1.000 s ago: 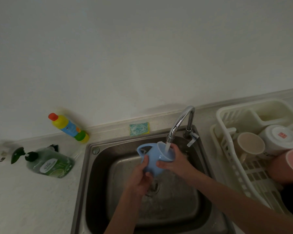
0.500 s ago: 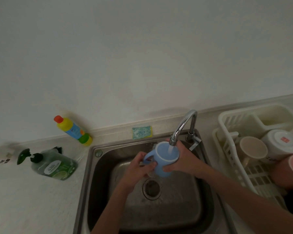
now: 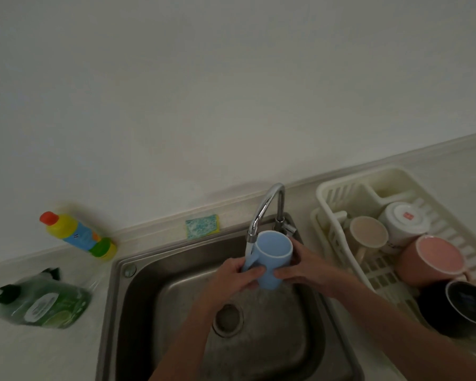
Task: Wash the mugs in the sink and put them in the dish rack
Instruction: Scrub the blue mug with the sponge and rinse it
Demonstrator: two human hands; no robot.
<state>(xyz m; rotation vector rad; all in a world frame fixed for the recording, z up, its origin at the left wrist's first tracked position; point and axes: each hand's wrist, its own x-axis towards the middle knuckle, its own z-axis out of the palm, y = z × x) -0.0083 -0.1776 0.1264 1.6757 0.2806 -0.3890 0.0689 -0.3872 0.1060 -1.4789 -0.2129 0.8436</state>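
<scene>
Gripping light-blue ceramic mug point(image 3: 271, 259) between curled fingers of left hand point(image 3: 235, 276) and right hand point(image 3: 304, 266), under running chrome faucet point(image 3: 264, 210), above steel sink point(image 3: 176, 270).

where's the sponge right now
The sponge lies on the counter ledge behind the sink, left of the faucet, against the wall.

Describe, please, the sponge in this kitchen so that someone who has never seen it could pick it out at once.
Start at the steel sink and follow its back rim to the ledge along the wall. The sponge lies flat there, just left of the faucet. It is the only small flat rectangle around, blue-green speckled on top with a yellow edge, unlike the bottles further left.
</scene>
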